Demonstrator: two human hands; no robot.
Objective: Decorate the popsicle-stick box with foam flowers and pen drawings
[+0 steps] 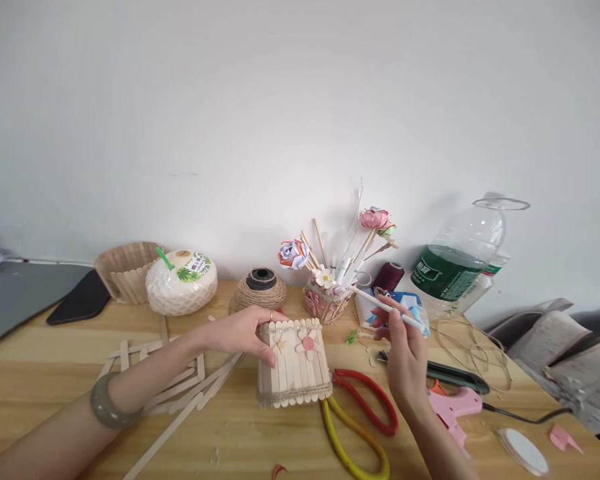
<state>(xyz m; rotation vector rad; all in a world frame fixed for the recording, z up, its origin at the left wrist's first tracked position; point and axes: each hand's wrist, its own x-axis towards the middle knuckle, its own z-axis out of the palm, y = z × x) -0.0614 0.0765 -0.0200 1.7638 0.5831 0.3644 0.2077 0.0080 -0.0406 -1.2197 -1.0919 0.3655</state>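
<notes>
My left hand [247, 333] grips the upper left side of a small popsicle-stick box [300, 373], thumb on its front. The box stands on the table and bears a pink stick flower and a smaller pale one. My right hand [403, 340] pinches a slim white pen-like stick [387, 308], whose tip points up-left at the decorated holder [325, 303] of paper flowers and pens. Scissors [363, 427] with red and yellow handles lie beside the box, their blades hidden.
Loose popsicle sticks [165, 437] lie at left. Behind are a twine spool [260, 290], a white coconut-shaped container [181, 293] and a stick basket [125, 273]. At right are a large bottle [450, 273], a green cutter [457, 378] and a pink glue gun [455, 407] with its cord.
</notes>
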